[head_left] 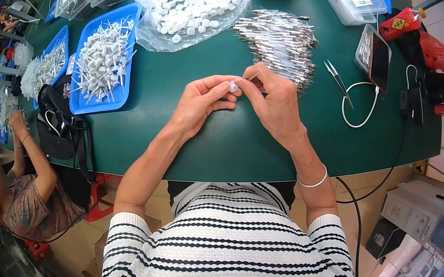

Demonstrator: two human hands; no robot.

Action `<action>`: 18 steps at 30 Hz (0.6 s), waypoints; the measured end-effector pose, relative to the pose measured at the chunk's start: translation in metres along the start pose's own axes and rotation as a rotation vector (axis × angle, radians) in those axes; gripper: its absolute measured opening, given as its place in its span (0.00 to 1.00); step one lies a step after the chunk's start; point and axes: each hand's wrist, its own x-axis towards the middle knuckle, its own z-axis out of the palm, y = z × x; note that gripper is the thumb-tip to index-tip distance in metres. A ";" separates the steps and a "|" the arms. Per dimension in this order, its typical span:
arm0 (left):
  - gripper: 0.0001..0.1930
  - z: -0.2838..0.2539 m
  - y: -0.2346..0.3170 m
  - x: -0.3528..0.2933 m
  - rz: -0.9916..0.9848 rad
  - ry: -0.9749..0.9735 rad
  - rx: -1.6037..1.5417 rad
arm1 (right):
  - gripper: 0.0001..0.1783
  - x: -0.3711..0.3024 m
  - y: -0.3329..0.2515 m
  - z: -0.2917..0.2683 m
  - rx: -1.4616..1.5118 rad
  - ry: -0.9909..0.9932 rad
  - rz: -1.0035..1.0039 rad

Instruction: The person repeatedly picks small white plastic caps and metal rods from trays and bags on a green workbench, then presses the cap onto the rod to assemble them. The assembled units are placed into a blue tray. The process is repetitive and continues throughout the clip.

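Over the green table's near middle, my left hand (197,106) pinches a small white plastic cap (233,86) between thumb and fingertips. Close against it, my right hand (275,101) is closed in a pinch, its thumb and index finger meeting the cap. Whatever the right fingers hold is mostly covered by them. Just beyond that hand spreads a pile of thin metal rods (279,43) with white and silver sections. A clear plastic bag (166,43) full of similar white caps lies farther back. To its left, a blue tray (97,105) holds many white caps with rods sticking out.
Tweezers (339,82), a white cable (361,121) and a phone (378,64) lie at the right, with clear plastic boxes (352,0) behind. A red bottle (399,25) stands at the right edge. Left are a black bag (57,128) and a co-worker (37,191) at the table.
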 end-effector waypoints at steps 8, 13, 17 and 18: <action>0.14 -0.001 0.000 0.000 -0.006 -0.006 -0.013 | 0.08 0.000 -0.002 0.000 -0.010 0.004 -0.004; 0.15 0.000 -0.001 0.000 -0.001 0.000 -0.022 | 0.08 0.001 -0.003 0.000 -0.003 -0.001 -0.004; 0.15 -0.002 -0.002 0.000 -0.018 -0.022 -0.041 | 0.08 0.001 -0.003 -0.001 0.008 -0.010 -0.002; 0.15 -0.003 -0.002 0.000 -0.023 -0.025 -0.051 | 0.08 0.000 -0.003 -0.001 0.017 -0.009 -0.003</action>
